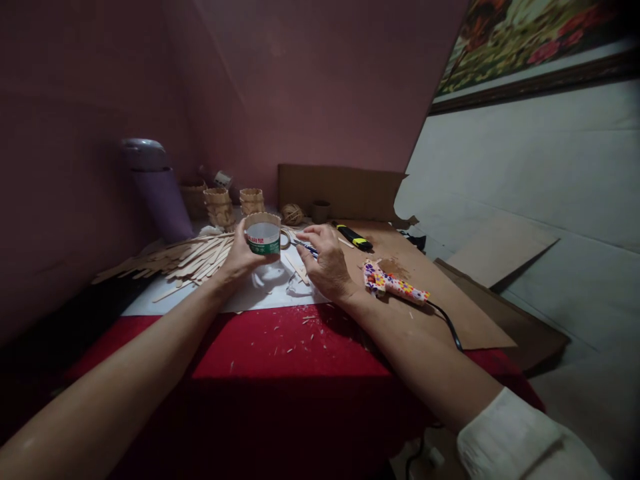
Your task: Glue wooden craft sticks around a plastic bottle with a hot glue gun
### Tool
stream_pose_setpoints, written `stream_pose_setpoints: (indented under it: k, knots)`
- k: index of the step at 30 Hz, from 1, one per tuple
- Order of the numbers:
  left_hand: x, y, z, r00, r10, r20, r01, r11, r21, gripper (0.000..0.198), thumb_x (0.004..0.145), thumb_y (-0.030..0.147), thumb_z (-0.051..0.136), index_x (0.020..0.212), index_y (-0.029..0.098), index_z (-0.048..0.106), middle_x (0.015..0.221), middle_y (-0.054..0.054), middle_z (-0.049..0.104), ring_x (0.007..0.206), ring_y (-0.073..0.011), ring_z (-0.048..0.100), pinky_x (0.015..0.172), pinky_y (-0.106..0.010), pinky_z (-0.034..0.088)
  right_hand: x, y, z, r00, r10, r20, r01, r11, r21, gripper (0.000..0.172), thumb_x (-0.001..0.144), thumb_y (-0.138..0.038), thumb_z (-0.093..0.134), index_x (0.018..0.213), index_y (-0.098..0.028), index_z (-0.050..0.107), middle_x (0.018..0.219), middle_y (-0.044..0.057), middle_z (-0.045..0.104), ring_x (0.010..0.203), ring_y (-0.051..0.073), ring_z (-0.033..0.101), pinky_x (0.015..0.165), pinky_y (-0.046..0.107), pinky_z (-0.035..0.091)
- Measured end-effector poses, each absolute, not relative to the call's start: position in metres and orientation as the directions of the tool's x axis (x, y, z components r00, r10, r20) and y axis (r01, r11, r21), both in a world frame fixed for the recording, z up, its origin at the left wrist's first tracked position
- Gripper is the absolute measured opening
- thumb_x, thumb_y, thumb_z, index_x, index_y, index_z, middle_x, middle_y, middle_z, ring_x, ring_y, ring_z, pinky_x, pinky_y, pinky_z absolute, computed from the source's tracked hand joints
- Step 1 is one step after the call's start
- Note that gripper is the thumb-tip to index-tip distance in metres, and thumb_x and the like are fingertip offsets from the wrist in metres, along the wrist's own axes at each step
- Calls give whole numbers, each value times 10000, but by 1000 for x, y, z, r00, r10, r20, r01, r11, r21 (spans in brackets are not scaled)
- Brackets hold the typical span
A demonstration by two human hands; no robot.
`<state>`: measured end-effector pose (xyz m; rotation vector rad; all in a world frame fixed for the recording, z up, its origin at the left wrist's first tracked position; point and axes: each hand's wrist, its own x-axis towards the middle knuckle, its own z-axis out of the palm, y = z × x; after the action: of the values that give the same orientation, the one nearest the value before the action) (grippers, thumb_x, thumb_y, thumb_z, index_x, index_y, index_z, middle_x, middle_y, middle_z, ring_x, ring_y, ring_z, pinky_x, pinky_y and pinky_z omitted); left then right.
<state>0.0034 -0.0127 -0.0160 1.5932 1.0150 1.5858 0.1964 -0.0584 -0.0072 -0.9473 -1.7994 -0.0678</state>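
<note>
A clear plastic cup piece (263, 235) with a green and red label is in my left hand (241, 257), whose fingers wrap round its left side, clear of the table. Just to the right, my right hand (326, 261) is over the white sheet, palm down, beside a dark slim tool (306, 247) that partly shows under its fingers. Whether the fingers grip that tool is hard to tell. A round tape-like ring (285, 239) shows between the hands. Flat wooden sticks (203, 259) lie heaped left of my left hand.
Stick-covered cups (219, 208), a twine ball (292, 214) and a purple flask (163, 193) stand behind. At the right, a yellow-black cutter (355, 237) and a flowered glue gun (395, 283) with a black cord lie on cardboard (450, 320). Wood scraps dot the red cloth (260, 353).
</note>
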Motion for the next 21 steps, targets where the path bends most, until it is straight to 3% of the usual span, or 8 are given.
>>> stream_pose_setpoints:
  k: [8, 15, 21]
  knots:
    - [0, -15, -15, -41, 903, 427, 30, -426, 904, 937, 412, 107, 799, 1291, 180, 484, 1088, -76, 629, 1106, -315, 590, 999, -462, 434, 197, -57, -8, -130, 566, 814, 634, 679, -371, 196, 873, -194, 584, 1019, -191, 714, 1074, 127, 628, 1063, 268, 566, 961, 460, 461]
    - [3, -22, -8, -26, 934, 356, 66, -354, 933, 691, 400, 155, 787, 1051, 161, 554, 926, -33, 642, 911, -247, 614, 872, -376, 464, 197, -57, -9, -129, 569, 812, 632, 678, -375, 189, 864, -187, 584, 997, -211, 717, 1077, 115, 625, 1066, 268, 570, 955, 471, 464]
    - [2, -22, -8, -40, 940, 338, 57, -335, 940, 649, 399, 142, 775, 1014, 171, 571, 899, -20, 650, 880, -237, 613, 868, -382, 462, 197, -57, -9, -135, 572, 809, 638, 675, -370, 177, 862, -181, 595, 981, -212, 721, 1069, 117, 628, 1064, 268, 575, 952, 467, 467]
